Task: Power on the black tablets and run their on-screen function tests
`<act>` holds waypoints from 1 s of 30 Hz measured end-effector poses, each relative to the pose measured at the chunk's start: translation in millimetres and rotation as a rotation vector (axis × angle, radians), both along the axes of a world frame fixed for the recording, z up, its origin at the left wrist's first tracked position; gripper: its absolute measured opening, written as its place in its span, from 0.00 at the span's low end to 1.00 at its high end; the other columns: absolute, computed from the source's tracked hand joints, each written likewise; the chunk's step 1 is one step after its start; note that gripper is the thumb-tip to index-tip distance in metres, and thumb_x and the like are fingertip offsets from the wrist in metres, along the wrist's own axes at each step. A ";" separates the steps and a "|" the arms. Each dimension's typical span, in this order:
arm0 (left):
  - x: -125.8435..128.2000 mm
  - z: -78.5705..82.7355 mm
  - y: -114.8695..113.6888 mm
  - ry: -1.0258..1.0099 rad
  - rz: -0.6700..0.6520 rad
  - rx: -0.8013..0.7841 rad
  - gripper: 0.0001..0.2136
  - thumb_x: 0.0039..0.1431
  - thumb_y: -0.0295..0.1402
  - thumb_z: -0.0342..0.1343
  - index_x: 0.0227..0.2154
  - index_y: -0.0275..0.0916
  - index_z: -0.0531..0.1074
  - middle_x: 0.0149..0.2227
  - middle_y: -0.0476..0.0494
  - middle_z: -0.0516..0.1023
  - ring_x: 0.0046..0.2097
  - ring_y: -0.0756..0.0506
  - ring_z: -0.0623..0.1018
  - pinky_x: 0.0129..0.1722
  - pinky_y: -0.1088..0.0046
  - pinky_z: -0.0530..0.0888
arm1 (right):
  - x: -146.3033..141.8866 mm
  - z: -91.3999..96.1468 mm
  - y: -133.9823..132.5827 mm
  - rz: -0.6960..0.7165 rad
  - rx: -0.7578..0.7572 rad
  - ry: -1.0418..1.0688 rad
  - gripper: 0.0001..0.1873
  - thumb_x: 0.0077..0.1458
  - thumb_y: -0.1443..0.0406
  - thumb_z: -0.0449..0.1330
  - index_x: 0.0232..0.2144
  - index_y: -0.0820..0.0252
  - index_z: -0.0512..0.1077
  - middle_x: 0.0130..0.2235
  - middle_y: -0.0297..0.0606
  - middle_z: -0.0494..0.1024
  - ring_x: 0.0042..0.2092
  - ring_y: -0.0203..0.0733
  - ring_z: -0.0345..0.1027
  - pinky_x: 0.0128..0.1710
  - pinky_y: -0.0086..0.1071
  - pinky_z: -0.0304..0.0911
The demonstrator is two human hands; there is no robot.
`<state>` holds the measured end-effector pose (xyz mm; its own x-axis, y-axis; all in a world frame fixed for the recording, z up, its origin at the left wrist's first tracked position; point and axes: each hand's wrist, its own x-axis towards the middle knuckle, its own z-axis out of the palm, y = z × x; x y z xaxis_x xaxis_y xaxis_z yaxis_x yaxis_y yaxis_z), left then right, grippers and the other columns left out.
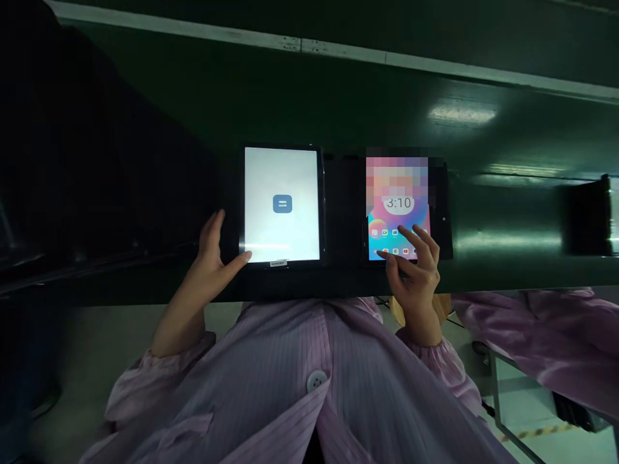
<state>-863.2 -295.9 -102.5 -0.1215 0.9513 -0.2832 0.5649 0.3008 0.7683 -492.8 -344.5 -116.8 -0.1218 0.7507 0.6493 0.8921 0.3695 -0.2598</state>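
Two tablets lie side by side, screens up, on a black surface. The left tablet [283,174] glows white with a blue symbol in its middle and a small label at its lower edge. My left hand [213,258] is open beside it, thumb tip on its lower left corner and fingers spread to the left. The right tablet [377,222] shows a colourful home screen reading 3:10 with rows of app icons. Over its lower part hovers or rests my right hand [416,270], fingers apart, the index fingertip near the bottom icons. Whether it touches the glass I cannot tell.
A dark green table [507,238] runs across the view, with a pale strip [338,49] along the back. Dark material [97,161] covers the far left. A black object [587,216] stands at the right edge. At lower right is another person's pink sleeve [541,328].
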 end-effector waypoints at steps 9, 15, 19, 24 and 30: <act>10.9 5.5 9.5 -0.075 0.177 -0.013 0.61 0.37 0.54 0.64 0.76 0.32 0.53 0.80 0.31 0.45 0.80 0.30 0.50 0.79 0.49 0.49 | 1.7 3.4 2.0 0.013 0.001 0.058 0.15 0.69 0.68 0.61 0.33 0.53 0.85 0.58 0.39 0.81 0.64 0.58 0.73 0.58 0.55 0.75; 21.5 2.0 44.9 -0.177 0.299 0.178 0.60 0.35 0.49 0.64 0.74 0.26 0.55 0.78 0.31 0.53 0.79 0.38 0.56 0.78 0.62 0.53 | 29.2 9.8 17.1 -0.144 0.079 0.073 0.14 0.70 0.68 0.60 0.39 0.50 0.86 0.60 0.37 0.80 0.65 0.60 0.71 0.61 0.59 0.73; 30.2 -4.2 73.5 -0.140 0.418 0.214 0.57 0.35 0.48 0.57 0.72 0.24 0.59 0.77 0.31 0.57 0.77 0.36 0.59 0.78 0.59 0.55 | 49.0 10.2 38.6 -0.285 0.069 0.056 0.16 0.73 0.64 0.57 0.39 0.51 0.86 0.60 0.40 0.80 0.66 0.62 0.69 0.61 0.62 0.71; 36.5 -7.2 82.9 -0.042 0.487 0.274 0.50 0.40 0.46 0.55 0.69 0.26 0.66 0.73 0.30 0.65 0.75 0.32 0.64 0.77 0.51 0.58 | 54.0 7.7 57.8 -0.262 0.036 0.021 0.19 0.74 0.65 0.56 0.37 0.54 0.86 0.60 0.42 0.80 0.67 0.61 0.68 0.60 0.59 0.72; 42.6 3.7 77.5 0.057 0.497 0.175 0.43 0.50 0.40 0.55 0.72 0.33 0.65 0.74 0.36 0.65 0.75 0.34 0.65 0.77 0.51 0.59 | 51.7 4.8 67.7 -0.195 -0.042 0.012 0.15 0.72 0.67 0.57 0.44 0.51 0.85 0.65 0.40 0.75 0.71 0.62 0.60 0.66 0.65 0.65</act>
<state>-820.5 -218.4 -98.7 -0.5806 0.8074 -0.1048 0.4294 0.4131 0.8031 -441.1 -276.9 -112.0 0.0359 0.7857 0.6176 0.9426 0.1786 -0.2820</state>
